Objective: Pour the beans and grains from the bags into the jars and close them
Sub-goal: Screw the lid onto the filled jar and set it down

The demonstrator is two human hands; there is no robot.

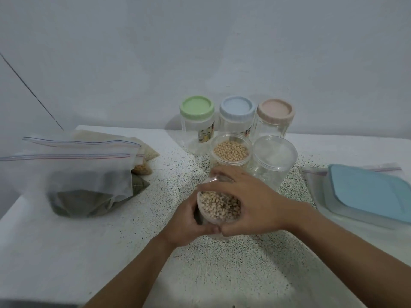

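Head view shows both hands meeting on one clear jar of speckled beans at the middle of the bench, close in front of the person. The left grip wraps the jar's lower wall from the left, fingers curled round it. The right grip comes over from the right, and its fingers curl round a clear lid at the jar's mouth. The jar's long axis runs from the person's side up and away, with the mouth at the far end under the right fingers. I cannot tell whether its base rests on the bench.

Judging by this, the step in hand is closing this jar. The relation that matters is lid over mouth: the right grip sits directly on the axis and the left braces below, so a turn should seat the lid if it sits square.

Just behind stands an open jar of pale beans, and the filled bags lie well to the left.
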